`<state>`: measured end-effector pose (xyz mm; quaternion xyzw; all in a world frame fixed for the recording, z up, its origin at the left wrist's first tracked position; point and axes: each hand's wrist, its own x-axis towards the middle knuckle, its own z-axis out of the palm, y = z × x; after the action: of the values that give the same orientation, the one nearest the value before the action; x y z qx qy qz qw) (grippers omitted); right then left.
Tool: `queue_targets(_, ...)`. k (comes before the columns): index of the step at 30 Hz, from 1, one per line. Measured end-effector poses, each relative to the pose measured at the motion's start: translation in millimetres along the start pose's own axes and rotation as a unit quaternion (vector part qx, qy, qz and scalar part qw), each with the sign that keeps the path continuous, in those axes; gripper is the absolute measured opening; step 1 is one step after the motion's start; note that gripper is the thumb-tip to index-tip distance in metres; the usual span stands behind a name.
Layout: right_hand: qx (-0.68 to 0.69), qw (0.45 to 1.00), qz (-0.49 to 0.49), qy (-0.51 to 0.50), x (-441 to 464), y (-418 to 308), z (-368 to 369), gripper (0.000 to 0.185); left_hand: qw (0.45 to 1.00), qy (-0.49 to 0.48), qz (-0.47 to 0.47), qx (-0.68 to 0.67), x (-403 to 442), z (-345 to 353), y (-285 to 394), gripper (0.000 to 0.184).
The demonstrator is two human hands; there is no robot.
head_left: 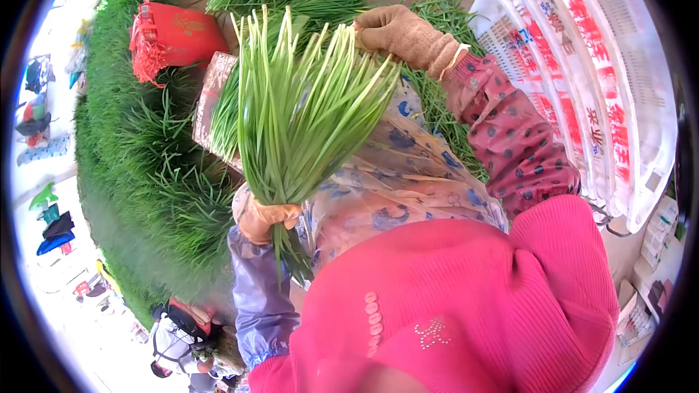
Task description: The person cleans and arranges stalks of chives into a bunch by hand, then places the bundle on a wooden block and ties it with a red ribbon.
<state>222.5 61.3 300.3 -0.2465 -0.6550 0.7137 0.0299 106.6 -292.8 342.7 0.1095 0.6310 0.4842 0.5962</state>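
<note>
Tall greens [156, 145] are crowding the background. The stalk bunch [309, 120] is fanning out from the left hand [266, 220] clamping its narrow part; right hand [400, 36] is sitting at the fan's edge, can't tell if it's pinching any. Left slackening could be spilling stalks, imo.

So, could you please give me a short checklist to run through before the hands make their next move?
1. Left hand closed around the green bunch: ok, it grips the narrow lower part.
2. Right hand at the pale stalk ends: ok, beside their outer edge; whether its fingertips pinch a stalk, cannot tell.
3. Stalk ends level: not ok, they fan out at uneven heights.
4. Bunch tied: cannot tell, no band shows and the left hand covers the narrow part.
5. Dotted right sleeve clear of the white crates: cannot tell, they overlap in this view.
</note>
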Motion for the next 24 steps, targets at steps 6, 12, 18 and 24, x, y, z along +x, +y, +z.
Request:
queue_targets(6, -0.126, 0.976, -0.037, 0.174, 2.0, -12.9, -34.8, 0.02, 0.998, -0.026, 0.051, 0.04, 9.9, -13.4, -19.0, 0.026)
queue_targets(12, -0.042, 0.993, 0.007, 0.108, -9.6, 13.7, -97.6, 0.028, 0.966, -0.171, 0.093, -0.168, 19.4, -32.2, -49.2, 0.025)
queue_targets(18, -0.304, 0.95, -0.031, -0.061, -26.9, 22.1, -38.6, 0.048, 0.963, -0.167, 0.091, -0.189, 21.5, -28.0, -48.2, 0.043)
queue_targets(24, -0.393, 0.917, -0.057, 0.041, -6.9, 45.2, 6.8, 0.02, 0.953, -0.129, 0.111, -0.25, 14.9, -16.3, -45.4, 0.051)
